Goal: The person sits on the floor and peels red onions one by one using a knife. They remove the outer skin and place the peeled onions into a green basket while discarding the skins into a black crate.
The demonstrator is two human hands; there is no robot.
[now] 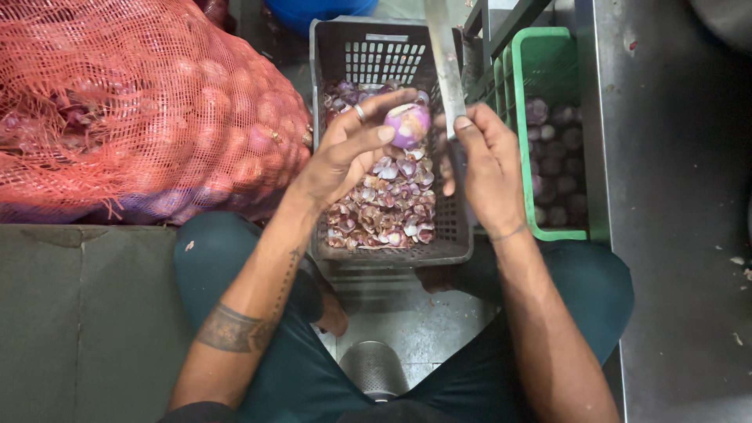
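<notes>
While seated above the grey crate (454, 235), left hand (345, 153) gripping a half-peeled purple onion (408, 124) at the fingertips, right hand (489, 168) clenched on a long knife (444, 63), blade pointing away. Likely risk: slick, rounded onion slipping, steel edge sliding toward thumb or ringed finger. Below, papery purple-white peels (392, 207) heaped in slotted plastic. Rightward, green crate (548, 55) holding smooth peeled bulbs (554, 157). Leftward, coarse red mesh sack (133, 110), bulging, lumpy.
</notes>
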